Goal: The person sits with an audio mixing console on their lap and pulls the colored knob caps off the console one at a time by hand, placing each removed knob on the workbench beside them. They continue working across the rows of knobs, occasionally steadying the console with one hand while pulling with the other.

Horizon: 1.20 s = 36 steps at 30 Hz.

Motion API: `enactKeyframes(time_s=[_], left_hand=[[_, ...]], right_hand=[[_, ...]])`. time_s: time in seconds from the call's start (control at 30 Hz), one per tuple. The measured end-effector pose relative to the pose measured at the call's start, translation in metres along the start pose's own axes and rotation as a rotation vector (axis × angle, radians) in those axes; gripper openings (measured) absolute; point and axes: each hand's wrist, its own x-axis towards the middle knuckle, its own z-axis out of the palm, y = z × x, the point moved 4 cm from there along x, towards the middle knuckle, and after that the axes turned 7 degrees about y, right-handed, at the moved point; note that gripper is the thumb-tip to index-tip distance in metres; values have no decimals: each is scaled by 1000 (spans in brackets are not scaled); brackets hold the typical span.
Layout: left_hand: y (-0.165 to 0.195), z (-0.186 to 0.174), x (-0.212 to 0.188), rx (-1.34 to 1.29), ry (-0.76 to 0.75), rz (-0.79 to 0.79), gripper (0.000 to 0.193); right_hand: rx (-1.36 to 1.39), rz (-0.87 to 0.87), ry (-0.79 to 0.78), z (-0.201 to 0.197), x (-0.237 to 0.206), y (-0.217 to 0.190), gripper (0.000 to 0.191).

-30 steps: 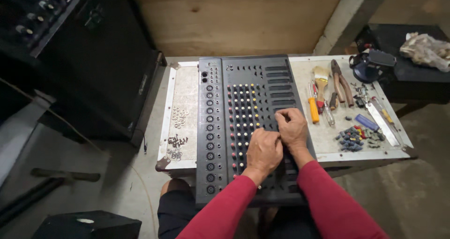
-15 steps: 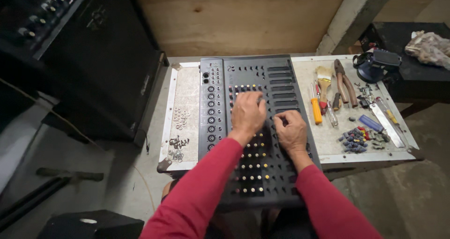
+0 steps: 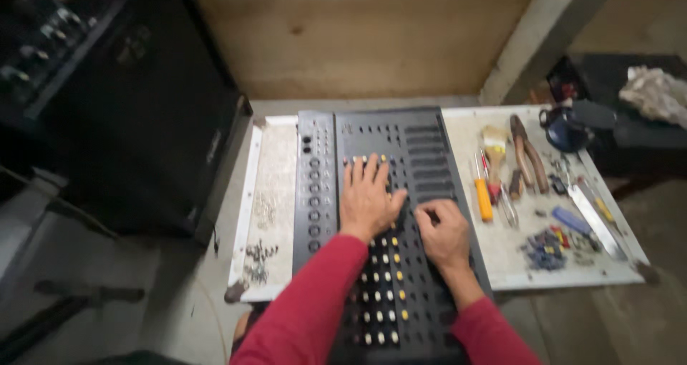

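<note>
The left hand (image 3: pixel 366 197) lies flat with fingers spread on the black audio mixer (image 3: pixel 390 222), covering its knobs. The right hand (image 3: pixel 445 235) is curled, fingertips pressed together on the panel; whether it pinches a knob cannot be told.

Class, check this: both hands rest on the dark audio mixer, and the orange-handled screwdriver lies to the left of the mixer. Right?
Not quite. The head view shows the orange-handled screwdriver lying to the right of the dark audio mixer, among the pliers. The left hand and right hand do rest on the mixer.
</note>
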Motion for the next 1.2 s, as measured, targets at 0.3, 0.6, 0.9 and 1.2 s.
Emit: enactKeyframes(time_s=[0.3,0.6,0.9,1.2], left_hand=[[-9,13,8,-24,21,-59,86],[-12,19,12,1,-66,-90,82],[-14,20,7,28,-66,-83,82],[-11,16,9,46,-90,-93,82]], right_hand=[[-30,-191,-12,56,69,7,12],[-116,-110,-122,94,98,15,25],[-137,-73,-205,97,98,21,21],[-192,-62,-185,96,97,15,20]])
